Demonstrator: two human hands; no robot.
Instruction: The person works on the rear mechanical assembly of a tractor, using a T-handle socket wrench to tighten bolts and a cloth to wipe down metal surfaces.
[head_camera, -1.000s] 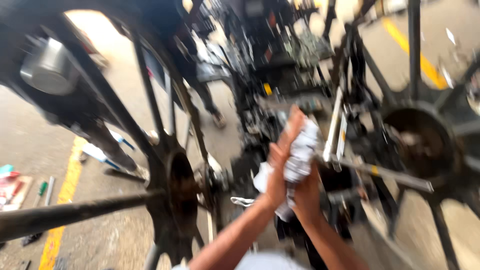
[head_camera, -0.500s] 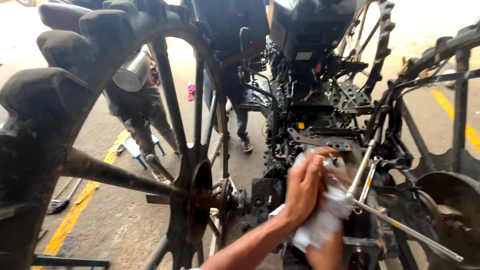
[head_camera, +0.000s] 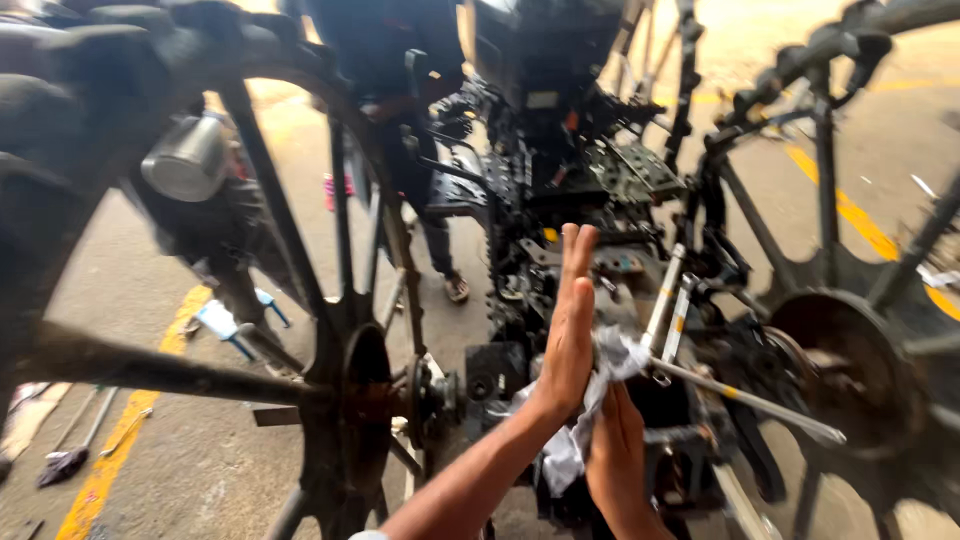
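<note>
Nearest to the camera, the two bare forearms come up from the lower edge of the view. The left hand stands upright with its fingers straight and pressed together, fully open, the palm turned to the right. The right hand is lower and just beside it, also flat and open, its palm facing the left one. Between both palms lies a crumpled white cloth rag; it is pressed between the hands and not gripped by bent fingers. One part of the rag hangs down under the left wrist, another part sticks out to the right above the right hand.

Just behind the hands is the dark, greasy metal body of a stripped machine, with many small parts which are too blurred to tell. Two thin silver rods with yellow bands go up slantwise near the rag, and a longer steel rod goes out to the right.

On the left stands a big black spoked iron wheel with a rusty hub; on the right is a similar black wheel.

Further away, the grey concrete floor has yellow painted lines, and some hand tools lie on it. Far behind, a person's legs in dark trousers stand beside the machine.
</note>
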